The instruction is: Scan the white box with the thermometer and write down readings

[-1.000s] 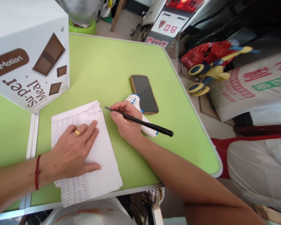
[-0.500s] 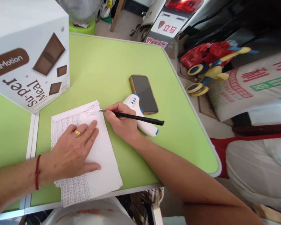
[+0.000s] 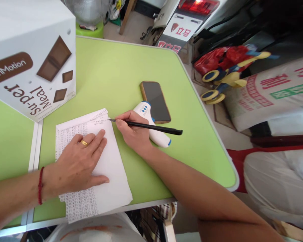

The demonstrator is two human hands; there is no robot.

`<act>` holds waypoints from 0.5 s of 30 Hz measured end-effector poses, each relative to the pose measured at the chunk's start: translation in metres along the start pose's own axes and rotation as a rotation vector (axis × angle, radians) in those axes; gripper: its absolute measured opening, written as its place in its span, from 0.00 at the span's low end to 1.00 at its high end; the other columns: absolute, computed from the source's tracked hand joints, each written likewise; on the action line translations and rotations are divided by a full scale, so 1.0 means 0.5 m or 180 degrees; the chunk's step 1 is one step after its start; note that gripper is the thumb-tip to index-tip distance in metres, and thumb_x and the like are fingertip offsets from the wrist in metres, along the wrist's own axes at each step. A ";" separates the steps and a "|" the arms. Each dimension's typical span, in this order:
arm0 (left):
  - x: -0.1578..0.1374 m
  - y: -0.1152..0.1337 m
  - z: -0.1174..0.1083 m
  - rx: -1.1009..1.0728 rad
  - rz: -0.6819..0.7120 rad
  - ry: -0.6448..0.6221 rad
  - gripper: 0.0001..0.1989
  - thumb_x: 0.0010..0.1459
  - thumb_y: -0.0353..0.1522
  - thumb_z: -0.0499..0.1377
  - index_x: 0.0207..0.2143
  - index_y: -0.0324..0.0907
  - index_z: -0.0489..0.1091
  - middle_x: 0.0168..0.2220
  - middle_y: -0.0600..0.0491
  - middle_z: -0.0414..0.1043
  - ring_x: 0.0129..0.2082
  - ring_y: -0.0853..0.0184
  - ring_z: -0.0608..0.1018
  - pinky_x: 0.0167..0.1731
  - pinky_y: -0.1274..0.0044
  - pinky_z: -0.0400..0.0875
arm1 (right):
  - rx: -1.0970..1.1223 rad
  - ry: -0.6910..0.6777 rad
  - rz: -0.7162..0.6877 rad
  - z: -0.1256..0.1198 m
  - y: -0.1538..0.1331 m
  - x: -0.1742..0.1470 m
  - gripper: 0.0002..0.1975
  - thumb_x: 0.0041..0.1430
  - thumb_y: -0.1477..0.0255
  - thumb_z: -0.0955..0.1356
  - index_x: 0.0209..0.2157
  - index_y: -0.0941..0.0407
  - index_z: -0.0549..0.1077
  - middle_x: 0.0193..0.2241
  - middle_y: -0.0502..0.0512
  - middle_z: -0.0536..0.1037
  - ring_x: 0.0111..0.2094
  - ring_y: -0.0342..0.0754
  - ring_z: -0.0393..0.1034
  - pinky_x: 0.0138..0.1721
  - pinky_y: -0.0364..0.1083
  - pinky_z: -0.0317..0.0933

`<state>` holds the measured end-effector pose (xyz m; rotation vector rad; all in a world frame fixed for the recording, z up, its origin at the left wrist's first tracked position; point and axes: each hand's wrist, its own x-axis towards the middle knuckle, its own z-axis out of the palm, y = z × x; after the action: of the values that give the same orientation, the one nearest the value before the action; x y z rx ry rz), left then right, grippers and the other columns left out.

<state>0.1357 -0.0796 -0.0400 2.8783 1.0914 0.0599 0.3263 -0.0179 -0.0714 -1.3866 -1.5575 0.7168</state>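
My left hand (image 3: 82, 161) lies flat on a sheet of paper (image 3: 113, 178), fingers stretched and thumb apart. Rows of handwriting run along the paper's left side, with a few short lines near its top. In my right hand (image 3: 135, 131) is a black pen (image 3: 156, 127), pinched between thumb and fingers. Its tip meets the paper at the upper right edge. Just beyond that hand lies a white handheld thermometer (image 3: 158, 136) with blue trim, partly hidden by the hand and pen. Touching it is a dark-screened smartphone (image 3: 155, 101) in a brown case.
A large white box (image 3: 53, 27) with chocolate pictures stands at the left of the green table (image 3: 121, 67). Past the right edge are a yellow and blue wheeled toy (image 3: 224, 79), a printed sack (image 3: 272, 90) and a red bag (image 3: 217, 58). A vehicle's rear light (image 3: 198, 6) shows behind.
My right hand has shifted slightly right, and the pen's back end has swung right. The left hand still rests on the paper in the same spot.
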 end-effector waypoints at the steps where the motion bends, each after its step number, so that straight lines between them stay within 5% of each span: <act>1: 0.000 0.000 0.000 -0.0009 -0.0005 0.0003 0.40 0.55 0.53 0.57 0.57 0.29 0.60 0.63 0.36 0.52 0.51 0.51 0.66 0.46 0.64 0.60 | -0.0020 -0.0033 -0.0027 0.000 0.000 0.000 0.03 0.48 0.74 0.65 0.23 0.53 0.69 0.18 0.45 0.71 0.20 0.41 0.62 0.22 0.43 0.57; 15: 0.000 0.000 0.000 0.0015 0.0021 -0.0006 0.41 0.55 0.53 0.56 0.57 0.27 0.60 0.63 0.35 0.52 0.51 0.50 0.66 0.46 0.63 0.60 | -0.0134 -0.0141 -0.0155 0.003 -0.003 -0.002 0.02 0.48 0.74 0.65 0.24 0.53 0.69 0.19 0.45 0.72 0.20 0.41 0.61 0.22 0.43 0.57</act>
<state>0.1356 -0.0794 -0.0402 2.8856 1.0833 0.0550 0.3243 -0.0188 -0.0711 -1.3668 -1.6440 0.6931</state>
